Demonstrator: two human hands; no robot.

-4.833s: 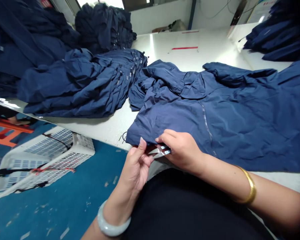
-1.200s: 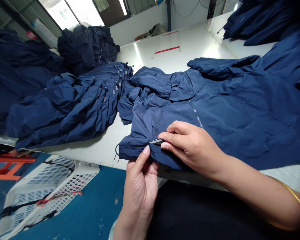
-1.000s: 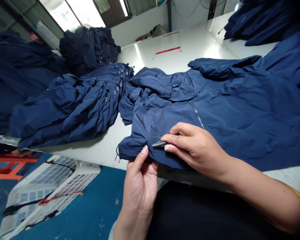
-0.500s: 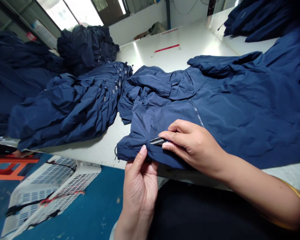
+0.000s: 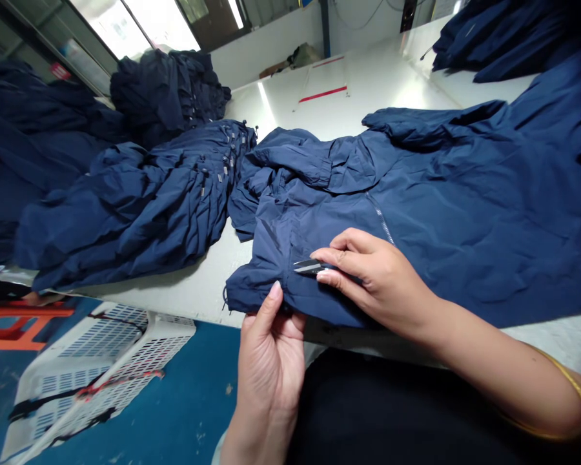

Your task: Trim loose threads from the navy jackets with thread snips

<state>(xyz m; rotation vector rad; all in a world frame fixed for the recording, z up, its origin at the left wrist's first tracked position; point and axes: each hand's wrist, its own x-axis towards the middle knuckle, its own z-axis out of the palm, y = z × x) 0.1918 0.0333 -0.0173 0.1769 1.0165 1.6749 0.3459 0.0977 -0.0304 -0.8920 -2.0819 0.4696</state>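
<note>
A navy blue jacket (image 5: 445, 219) lies spread over the table, with a zip (image 5: 381, 218) showing on its front. My left hand (image 5: 274, 349) pinches the jacket's near edge, thumb on top and fingers underneath, close to the corner where a dark cord loop hangs out. Between the thumb and fingers of my right hand (image 5: 375, 278) is a pair of thread snips (image 5: 308, 267). Their blades point left, just over the fabric near a seam, up and right of my left thumb. I cannot tell whether the tips touch the cloth.
Several navy garments (image 5: 140, 200) lie heaped at the left, with another pile (image 5: 169, 90) behind. More dark cloth (image 5: 503, 39) sits at the far right of the white table (image 5: 319, 116). Below the table's edge are a white plastic basket (image 5: 126, 368) and an orange stool (image 5: 24, 323).
My right hand has lifted slightly up and to the right with the snips, so the blades are a little farther from my left thumb. My left hand keeps its pinch almost unmoved.
</note>
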